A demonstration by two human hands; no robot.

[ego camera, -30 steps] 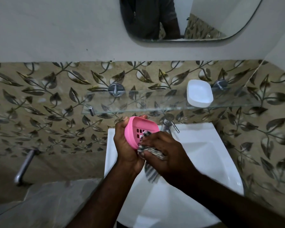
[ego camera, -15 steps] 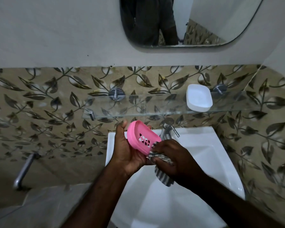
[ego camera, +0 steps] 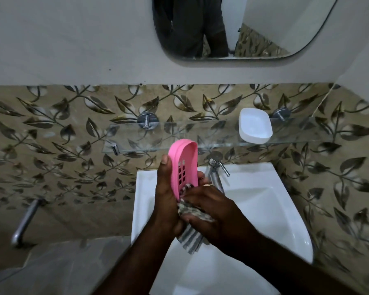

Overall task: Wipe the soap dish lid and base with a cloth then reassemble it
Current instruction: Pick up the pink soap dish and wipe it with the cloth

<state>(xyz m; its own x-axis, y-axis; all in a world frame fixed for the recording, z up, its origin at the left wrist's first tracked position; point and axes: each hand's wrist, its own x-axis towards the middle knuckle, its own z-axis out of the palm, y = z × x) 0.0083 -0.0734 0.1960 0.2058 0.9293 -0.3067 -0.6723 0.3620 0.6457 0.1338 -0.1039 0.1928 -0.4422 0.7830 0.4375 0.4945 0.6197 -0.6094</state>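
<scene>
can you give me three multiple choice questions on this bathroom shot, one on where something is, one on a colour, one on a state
1. Where is the white soap dish part?
A. in the sink
B. on the glass shelf
C. in the right hand

2. What colour is the slotted soap dish part?
A. pink
B. green
C. blue

3. How is the slotted part held?
A. lying flat on the sink rim
B. resting on the shelf
C. gripped in the left hand, tilted up on edge

Key:
1 B, it sits on the glass shelf above the sink.
2 A, its plastic is plainly pink.
3 C, the left hand grips it over the sink while the right hand presses the striped cloth to its lower end.
</scene>
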